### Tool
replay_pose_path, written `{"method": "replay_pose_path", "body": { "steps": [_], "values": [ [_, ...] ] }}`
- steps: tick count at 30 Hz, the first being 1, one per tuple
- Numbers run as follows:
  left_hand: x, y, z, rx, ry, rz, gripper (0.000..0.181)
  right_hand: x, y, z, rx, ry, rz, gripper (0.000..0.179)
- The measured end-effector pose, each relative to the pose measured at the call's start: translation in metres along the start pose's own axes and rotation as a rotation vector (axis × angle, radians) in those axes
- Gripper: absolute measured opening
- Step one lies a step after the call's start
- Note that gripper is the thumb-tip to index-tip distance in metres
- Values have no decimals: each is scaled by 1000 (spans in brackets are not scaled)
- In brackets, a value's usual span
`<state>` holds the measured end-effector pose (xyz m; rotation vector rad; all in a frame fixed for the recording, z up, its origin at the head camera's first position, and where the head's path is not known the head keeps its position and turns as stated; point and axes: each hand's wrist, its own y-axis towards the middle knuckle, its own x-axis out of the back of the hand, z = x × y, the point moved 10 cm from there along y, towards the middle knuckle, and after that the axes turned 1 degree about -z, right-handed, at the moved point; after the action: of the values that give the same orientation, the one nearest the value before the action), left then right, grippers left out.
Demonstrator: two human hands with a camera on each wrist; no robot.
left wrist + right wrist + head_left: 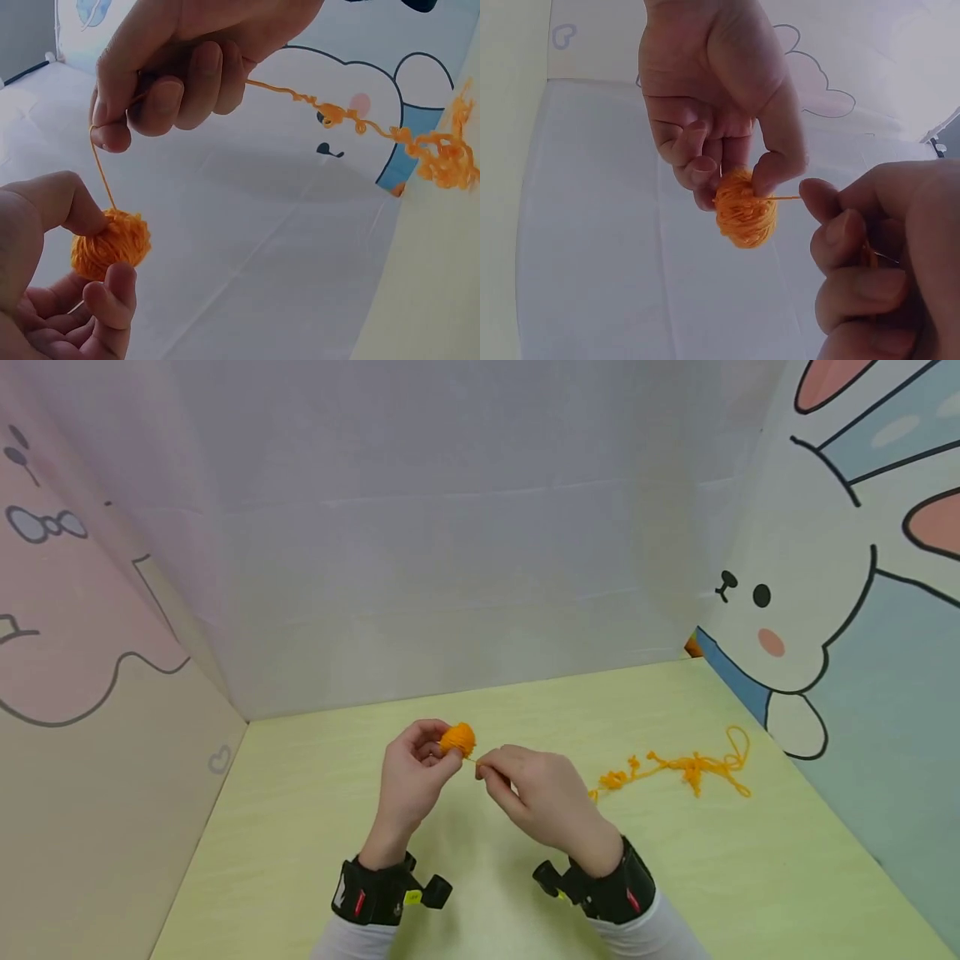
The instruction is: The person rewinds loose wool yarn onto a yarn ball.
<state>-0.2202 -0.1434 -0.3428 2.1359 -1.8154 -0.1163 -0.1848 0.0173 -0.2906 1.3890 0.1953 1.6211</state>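
A small ball of orange yarn is pinched between the thumb and fingers of my left hand, held up over the table. From the ball a short taut strand runs to my right hand, which grips it between thumb and index finger. In the left wrist view the yarn passes through the right hand's curled fingers and comes out on the other side. The ball shows its wound layers in the right wrist view, with the left thumb pressing on it.
A loose, tangled length of orange yarn lies on the pale green table to the right and leads toward the right hand. A white curtain stands at the back, with cartoon-printed panels at the sides.
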Motion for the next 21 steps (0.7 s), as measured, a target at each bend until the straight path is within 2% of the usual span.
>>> {"method": "replay_pose_path", "body": {
  "steps": [9,21],
  "values": [
    [-19,-6,-7,-46,47,181,27,20,-1,-15,-52,-63,-94,8],
    [-38,-15,-16,-68,107,368,29,21,-1,-20,-45,-80,-98,9]
  ]
}}
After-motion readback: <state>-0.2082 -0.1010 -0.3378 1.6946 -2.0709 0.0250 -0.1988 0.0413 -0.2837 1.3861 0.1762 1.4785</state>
